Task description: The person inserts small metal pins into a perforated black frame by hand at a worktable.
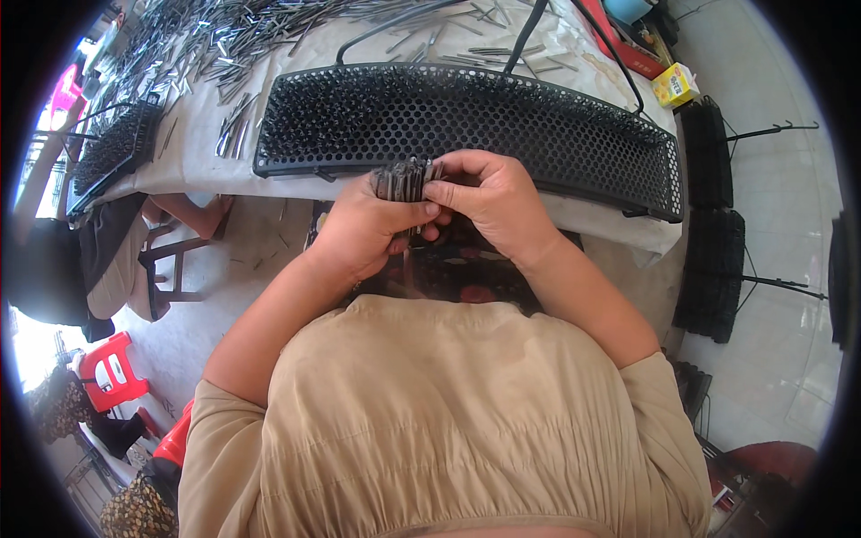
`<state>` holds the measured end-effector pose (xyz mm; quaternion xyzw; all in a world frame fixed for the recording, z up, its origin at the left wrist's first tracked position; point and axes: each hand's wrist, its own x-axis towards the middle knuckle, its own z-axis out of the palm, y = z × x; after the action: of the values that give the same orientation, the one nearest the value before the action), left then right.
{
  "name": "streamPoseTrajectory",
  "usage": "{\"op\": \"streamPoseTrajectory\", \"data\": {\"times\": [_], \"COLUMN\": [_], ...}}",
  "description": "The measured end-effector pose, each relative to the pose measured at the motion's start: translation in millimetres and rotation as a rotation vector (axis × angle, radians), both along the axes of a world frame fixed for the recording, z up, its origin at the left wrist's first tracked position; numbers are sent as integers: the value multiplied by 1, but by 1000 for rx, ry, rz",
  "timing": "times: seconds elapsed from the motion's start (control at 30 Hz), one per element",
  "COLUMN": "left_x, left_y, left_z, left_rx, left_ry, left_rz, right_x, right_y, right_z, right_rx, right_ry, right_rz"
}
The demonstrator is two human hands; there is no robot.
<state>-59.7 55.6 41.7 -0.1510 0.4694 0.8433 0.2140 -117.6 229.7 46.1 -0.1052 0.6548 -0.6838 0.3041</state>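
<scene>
Gripping a bundle of slim metal rods (406,184), a worker's left hand (354,224) wraps it upright at the near edge of a pale-covered table (202,177), while the right hand (500,195) pinches its 3 o'clock side, thumb and forefinger drawn narrow. From the bundle, a perforated black rack (511,134), partly filled, stands at 1 o'clock, loose rods (206,45) spread at 11, a yellow box (674,86) sits at 2, and a red stool (113,371) stands at 8.

Glare whitens the left; black rims distort.
</scene>
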Motion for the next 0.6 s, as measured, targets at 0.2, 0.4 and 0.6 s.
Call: {"op": "streamPoseTrajectory", "data": {"times": [0.2,0.4,0.6], "left_x": [-7,-6,-2], "left_y": [3,1,3], "left_z": [6,-2,-1], "left_rx": [-130,-41,-14], "left_ry": [-24,-31,-76], "left_rz": [-4,34,48], "right_x": [0,-1,-2], "right_y": [-2,-5,-6], "right_z": [0,1,10], "right_rx": [-26,-128,32], "right_ry": [22,-87,146], "right_rz": [-110,-170,-55]}}
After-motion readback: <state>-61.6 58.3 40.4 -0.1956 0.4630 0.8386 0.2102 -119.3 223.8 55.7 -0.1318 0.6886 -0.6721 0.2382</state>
